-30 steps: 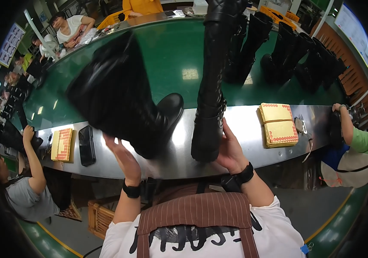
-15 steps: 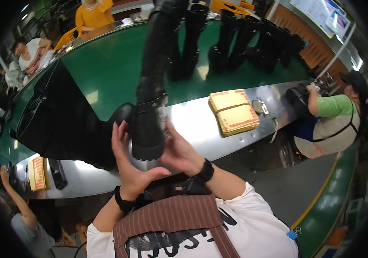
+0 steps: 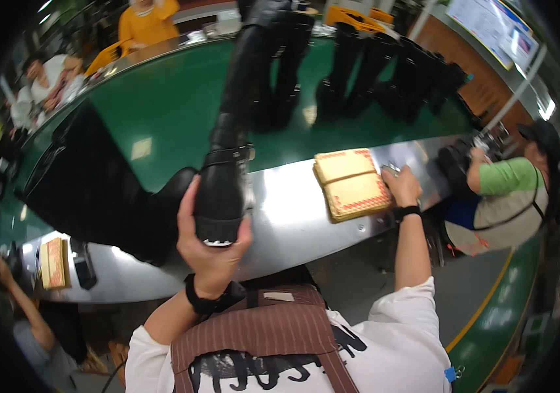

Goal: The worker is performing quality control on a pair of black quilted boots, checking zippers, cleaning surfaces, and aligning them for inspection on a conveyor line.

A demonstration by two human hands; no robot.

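A tall black boot (image 3: 227,131) with a buckled ankle strap stands in front of me, its shaft reaching up to the far side. My left hand (image 3: 211,245) grips its rounded foot end, thumb on one side and fingers on the other. To the right, my right hand (image 3: 404,187) has its fingers closed on a small metal object, mostly covered by the fingers. That hand is just beside a strapped stack of yellow cards with a red patterned edge (image 3: 352,183). Another black boot (image 3: 96,190) lies on its side, left of my left hand.
Several black boots (image 3: 365,72) stand along the far side of the green table (image 3: 168,85), which has a metal front strip (image 3: 286,216). At the left are a second yellow card stack (image 3: 54,262) and a dark object (image 3: 85,265). Co-workers sit at the right, left and far side.
My right hand has left the boot and moved right to the small metal object beside the cards. My left hand has closed round the boot's foot end.
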